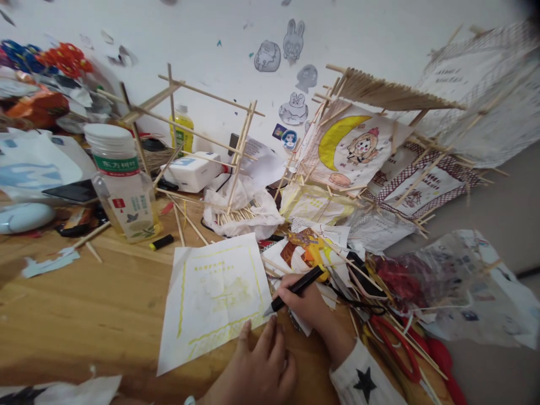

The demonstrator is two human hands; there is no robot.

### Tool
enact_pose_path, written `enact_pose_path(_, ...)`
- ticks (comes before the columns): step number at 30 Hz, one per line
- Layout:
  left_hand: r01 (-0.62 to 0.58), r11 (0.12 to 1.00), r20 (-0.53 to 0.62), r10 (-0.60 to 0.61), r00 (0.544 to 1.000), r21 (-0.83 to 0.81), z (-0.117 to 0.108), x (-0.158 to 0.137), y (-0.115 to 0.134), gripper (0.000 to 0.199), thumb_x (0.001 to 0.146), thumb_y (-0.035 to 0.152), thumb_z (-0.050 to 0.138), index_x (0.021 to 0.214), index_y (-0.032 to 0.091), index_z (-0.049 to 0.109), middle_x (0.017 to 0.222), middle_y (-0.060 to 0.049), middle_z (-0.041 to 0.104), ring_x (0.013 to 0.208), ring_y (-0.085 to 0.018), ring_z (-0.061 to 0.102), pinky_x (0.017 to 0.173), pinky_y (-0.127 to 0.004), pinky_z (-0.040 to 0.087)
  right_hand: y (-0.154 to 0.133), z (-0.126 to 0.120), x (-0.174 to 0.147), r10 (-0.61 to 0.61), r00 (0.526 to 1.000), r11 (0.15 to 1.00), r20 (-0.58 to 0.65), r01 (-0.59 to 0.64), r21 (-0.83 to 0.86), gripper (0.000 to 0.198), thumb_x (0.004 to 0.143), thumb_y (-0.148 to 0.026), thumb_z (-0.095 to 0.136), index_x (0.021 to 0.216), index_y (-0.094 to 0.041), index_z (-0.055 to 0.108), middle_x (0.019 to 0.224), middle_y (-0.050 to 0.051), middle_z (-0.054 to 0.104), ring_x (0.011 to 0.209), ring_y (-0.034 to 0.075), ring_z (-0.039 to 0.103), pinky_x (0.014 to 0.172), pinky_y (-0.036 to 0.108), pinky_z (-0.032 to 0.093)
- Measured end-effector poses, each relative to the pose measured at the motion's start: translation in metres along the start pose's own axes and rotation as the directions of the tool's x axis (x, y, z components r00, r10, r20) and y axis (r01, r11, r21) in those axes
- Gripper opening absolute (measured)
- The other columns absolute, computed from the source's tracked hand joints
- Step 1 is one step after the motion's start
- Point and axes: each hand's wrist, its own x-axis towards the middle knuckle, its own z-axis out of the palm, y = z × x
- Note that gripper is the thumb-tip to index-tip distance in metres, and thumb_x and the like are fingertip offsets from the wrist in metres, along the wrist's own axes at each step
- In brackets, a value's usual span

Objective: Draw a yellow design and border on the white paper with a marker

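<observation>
A white sheet of paper (215, 298) with a yellow wavy border and yellow writing lies on the wooden table. My right hand (301, 301) grips a black marker (297, 288), its tip at the sheet's right edge, close to the lower corner. At the sheet's lower edge rests my left hand (261, 365), fingers stretched forward and fingertips on the paper, holding nothing. Beyond the sheet's top left corner is a black marker cap (161, 242) with a yellow end.
A tea bottle (122, 185) stands at the left, near a stick frame (202, 135). Decorated paper lanterns (346, 146) rise at the back right. Red-handled scissors (396, 349), loose sticks and plastic bags crowd the right side. A white mouse (25, 218) sits far left.
</observation>
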Motion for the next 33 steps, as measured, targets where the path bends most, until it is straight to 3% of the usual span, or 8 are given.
enact_pose_path(14,0.004,0.998,0.102,0.002,0.995,-0.064,-0.005,-0.001,0.0,0.029,0.092,0.032,0.037,0.106,0.022,0.061,0.11,-0.013,0.063,0.111,-0.029,0.052,0.081,-0.046,0.043,-0.001,0.0,0.003,-0.005,1.0,1.0,-0.014,0.005,0.01,0.019,0.072,-0.023,0.048,0.058,-0.018,0.06,0.058,0.002,0.06,0.059,0.016,0.055,0.058,0.026,0.044)
enact_pose_path(22,0.007,0.999,0.063,-0.004,0.998,-0.053,-0.002,0.0,0.0,0.028,0.092,0.033,0.038,0.104,0.022,0.061,0.107,-0.012,0.064,0.109,-0.03,0.053,0.078,-0.046,0.045,-0.004,-0.001,0.004,-0.017,1.0,0.999,0.001,0.017,0.031,0.021,0.07,-0.021,0.046,0.053,-0.018,0.057,0.052,0.0,0.054,0.053,0.013,0.05,0.053,0.023,0.042)
enact_pose_path(27,-0.027,0.996,0.093,0.034,0.995,-0.081,-0.01,0.002,-0.002,0.026,0.093,0.031,0.039,0.104,0.022,0.061,0.113,-0.011,0.062,0.113,-0.029,0.051,0.079,-0.045,0.045,-0.007,-0.002,0.004,0.035,0.999,0.996,0.019,-0.036,0.077,0.021,0.068,-0.023,0.044,0.05,-0.02,0.053,0.048,-0.002,0.048,0.047,0.012,0.045,0.049,0.023,0.038)
enact_pose_path(33,-0.024,0.994,0.052,0.03,0.998,-0.103,-0.013,0.004,-0.003,0.028,0.093,0.031,0.037,0.101,0.021,0.062,0.111,-0.009,0.064,0.113,-0.028,0.052,0.075,-0.042,0.049,-0.006,-0.002,0.003,0.058,0.998,0.99,-0.01,-0.056,0.13,0.021,0.067,-0.025,0.045,0.048,-0.019,0.049,0.046,-0.003,0.043,0.046,0.011,0.04,0.046,0.022,0.033)
